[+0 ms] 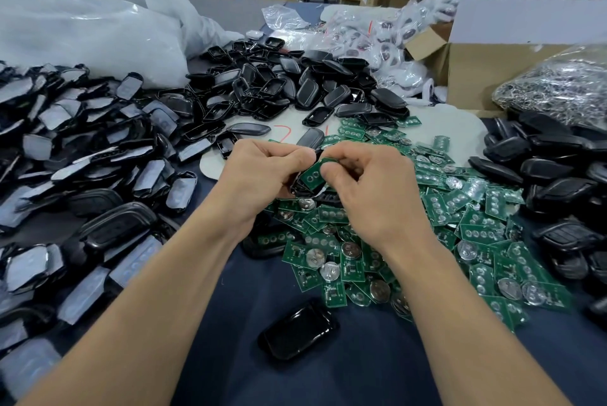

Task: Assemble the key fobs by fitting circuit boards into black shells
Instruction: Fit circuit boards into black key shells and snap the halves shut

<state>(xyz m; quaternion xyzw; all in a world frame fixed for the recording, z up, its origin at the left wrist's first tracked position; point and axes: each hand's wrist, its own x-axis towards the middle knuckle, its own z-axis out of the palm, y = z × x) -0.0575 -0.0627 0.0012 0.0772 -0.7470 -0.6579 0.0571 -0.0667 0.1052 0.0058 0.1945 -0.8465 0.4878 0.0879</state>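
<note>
Head view: the left hand (262, 172) curls round a black shell (299, 189), while the right hand (371, 188) pinches a green circuit board (312, 173), tilted at the shell's opening. It is not yet seated, I judge. A heap of loose boards (460, 218) and a pile of empty shells (295, 83) lie beyond, so most of the work appears to remain.
</note>
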